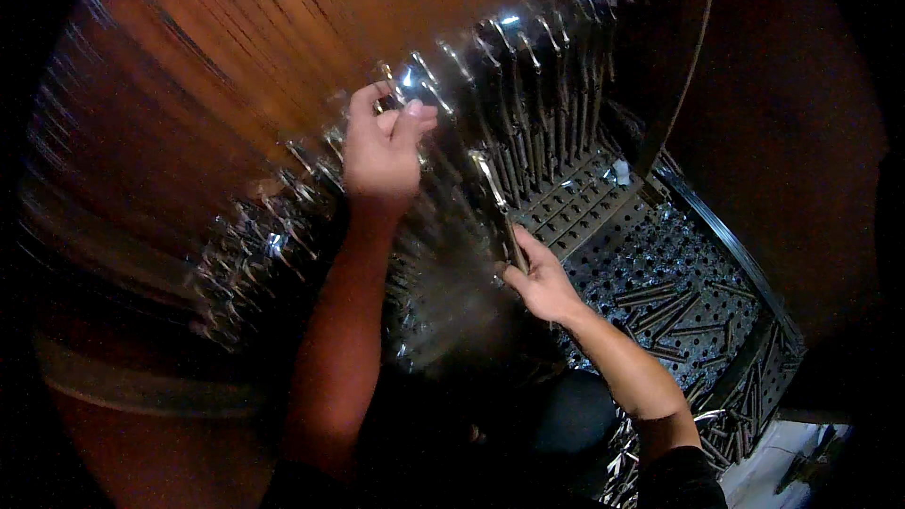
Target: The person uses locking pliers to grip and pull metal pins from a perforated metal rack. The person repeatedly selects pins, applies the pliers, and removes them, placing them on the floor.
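Note:
My left hand (381, 146) is raised with its fingers pinched on the shiny head of a metal rod (407, 85) in a long row of upright metal rods (537, 85). My right hand (539, 278) is lower and to the right, closed around a metal plier-like tool (500, 207) whose bright tip points up toward the row. The rods stand close together along a curved orange-brown surface (245, 28). The picture is dim and blurred by motion on the left.
A perforated dark metal tray (660, 254) lies at the right with several loose rods (660, 306) on it. A dark framed edge (726, 245) borders it. More shiny rod ends (255, 245) cluster at the lower left.

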### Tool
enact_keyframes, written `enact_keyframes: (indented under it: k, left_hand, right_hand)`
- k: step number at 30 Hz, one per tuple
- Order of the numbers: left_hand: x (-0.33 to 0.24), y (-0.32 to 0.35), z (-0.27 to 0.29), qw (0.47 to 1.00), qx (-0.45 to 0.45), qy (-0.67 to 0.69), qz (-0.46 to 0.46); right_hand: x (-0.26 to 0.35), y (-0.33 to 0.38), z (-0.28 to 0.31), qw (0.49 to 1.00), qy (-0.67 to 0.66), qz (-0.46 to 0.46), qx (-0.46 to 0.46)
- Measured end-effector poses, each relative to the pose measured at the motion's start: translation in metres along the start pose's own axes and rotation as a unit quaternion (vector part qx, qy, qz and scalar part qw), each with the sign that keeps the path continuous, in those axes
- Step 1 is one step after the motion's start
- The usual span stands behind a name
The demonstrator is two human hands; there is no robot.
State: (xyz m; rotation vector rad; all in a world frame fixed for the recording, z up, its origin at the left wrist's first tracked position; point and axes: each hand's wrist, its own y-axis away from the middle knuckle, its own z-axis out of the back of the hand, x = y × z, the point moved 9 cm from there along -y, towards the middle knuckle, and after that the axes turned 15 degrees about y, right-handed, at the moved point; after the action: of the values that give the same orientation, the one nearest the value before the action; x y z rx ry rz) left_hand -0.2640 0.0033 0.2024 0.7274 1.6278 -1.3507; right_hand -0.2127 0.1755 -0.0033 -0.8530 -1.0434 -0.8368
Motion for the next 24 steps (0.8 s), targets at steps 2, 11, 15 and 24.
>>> enact_keyframes:
  k: [2, 11, 15, 24]
  left_hand:
    - [0.003, 0.003, 0.002, 0.999, 0.007, 0.051, 0.013]
    - [-0.003, 0.010, 0.003, 0.994, 0.038, 0.086, 0.050]
    - [-0.007, 0.015, 0.013, 0.996, 0.016, 0.080, 0.037]
    - [-0.009, 0.027, 0.017, 0.994, -0.031, 0.085, 0.066]
  right_hand:
    - [0.006, -0.006, 0.001, 0.999, 0.032, 0.022, 0.008]
    - [0.019, -0.022, -0.011, 0.998, -0.013, 0.053, 0.010]
    - [0.035, -0.022, -0.015, 0.999, -0.006, 0.047, 0.022]
    - [0.027, -0.027, -0.025, 0.998, -0.018, 0.052, 0.016]
